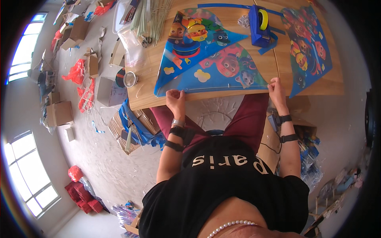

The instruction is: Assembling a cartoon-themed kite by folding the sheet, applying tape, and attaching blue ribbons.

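Note:
A blue plastic kite (222, 81) with a colourful cartoon print lies spread on the wooden table, its long edge along the table's near side. A thin pale rod (228, 86) runs along that edge. My left hand (176, 102) is closed at the left part of the edge, fingertips pinched on the kite. My right hand (277, 94) pinches at the right corner, by the rod's end; what exactly sits between its fingertips is too small to tell. Past the kite stands a blue tape dispenser (260, 35) with a yellow roll.
Another printed kite (311, 49) lies at the table's right. Bundled pale rods (150, 18) and clear plastic bags (133, 49) lie far left, near a small round tin (130, 79). Cardboard boxes (59, 113) and red bags (75, 71) are scattered on the floor at left.

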The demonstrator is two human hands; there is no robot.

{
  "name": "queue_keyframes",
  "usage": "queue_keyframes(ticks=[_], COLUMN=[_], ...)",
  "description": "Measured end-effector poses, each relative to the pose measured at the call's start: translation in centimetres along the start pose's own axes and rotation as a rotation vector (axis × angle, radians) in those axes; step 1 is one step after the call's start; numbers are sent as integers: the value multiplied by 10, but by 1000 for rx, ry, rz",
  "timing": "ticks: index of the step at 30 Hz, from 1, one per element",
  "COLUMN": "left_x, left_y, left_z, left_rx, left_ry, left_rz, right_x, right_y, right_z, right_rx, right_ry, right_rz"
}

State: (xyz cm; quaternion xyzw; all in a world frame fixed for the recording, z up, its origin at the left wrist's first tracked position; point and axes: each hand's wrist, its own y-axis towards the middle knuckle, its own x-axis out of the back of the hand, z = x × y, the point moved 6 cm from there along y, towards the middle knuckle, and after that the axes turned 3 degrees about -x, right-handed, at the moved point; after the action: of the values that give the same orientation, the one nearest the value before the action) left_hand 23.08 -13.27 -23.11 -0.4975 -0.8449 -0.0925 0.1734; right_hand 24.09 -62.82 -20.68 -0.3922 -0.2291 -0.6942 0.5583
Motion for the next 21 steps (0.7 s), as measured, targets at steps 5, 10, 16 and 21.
queue_keyframes(ticks=[5,10,16,21], left_x=[-1,-3,-4,-8], left_y=[-2,-4,-5,-4], left_z=[-17,-29,-42,-47], left_rx=[-47,-68,-119,-128], left_ry=[82,129,193,248], left_rz=[4,9,30,65], right_x=[1,-3,-7,-10], right_y=[2,3,6,8], right_z=[-2,-6,-8,-15], right_rx=[-13,32,28,66], right_ry=[-23,-93,-104,-128], right_rz=[-7,-46,-53,-85])
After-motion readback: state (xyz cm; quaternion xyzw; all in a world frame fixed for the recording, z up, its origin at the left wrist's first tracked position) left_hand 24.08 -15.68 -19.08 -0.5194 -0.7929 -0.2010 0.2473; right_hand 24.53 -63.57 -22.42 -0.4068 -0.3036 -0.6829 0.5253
